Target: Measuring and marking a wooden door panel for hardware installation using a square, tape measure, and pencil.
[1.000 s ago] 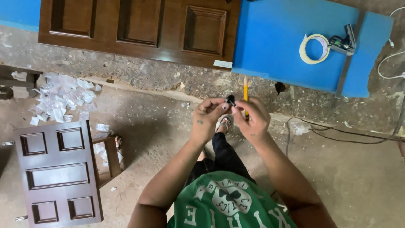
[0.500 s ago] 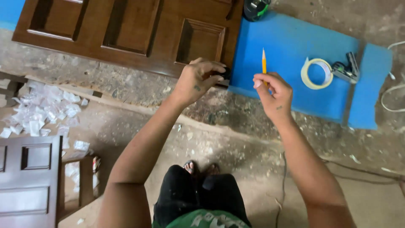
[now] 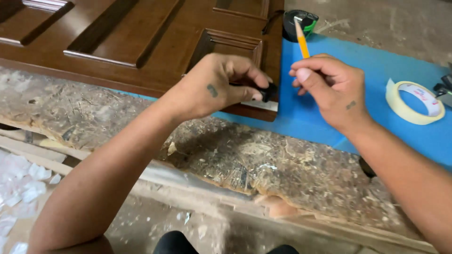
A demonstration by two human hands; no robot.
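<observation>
Over on the far left, white scraps of paper (image 3: 19,176) lie scattered on the floor, low in the view. Above them the rough, worn table (image 3: 263,164) runs across the middle, its top chipped and flaking. On it lies the dark brown panelled door (image 3: 117,42), filling the upper left, its raised mouldings catching the light.

Now the left hand (image 3: 219,84) comes in over the door's near right corner, fingers curled tight and pinching a small black object (image 3: 267,91) between thumb and fingertips; what exactly that object is, I cannot tell. It sits right at the door's corner, just above a pale patch on the edge.

Beyond it, at the top edge, a black and green tape measure (image 3: 301,21) rests just beside the door, at the edge of the blue sheet (image 3: 376,70).

Then the right hand (image 3: 329,89), clenched around a yellow pencil (image 3: 301,40), which stands upright with its tip pointing up, near the left hand but apart from it.

Far right, a roll of cream masking tape (image 3: 414,101) lies flat on the blue sheet, well apart from both hands.
</observation>
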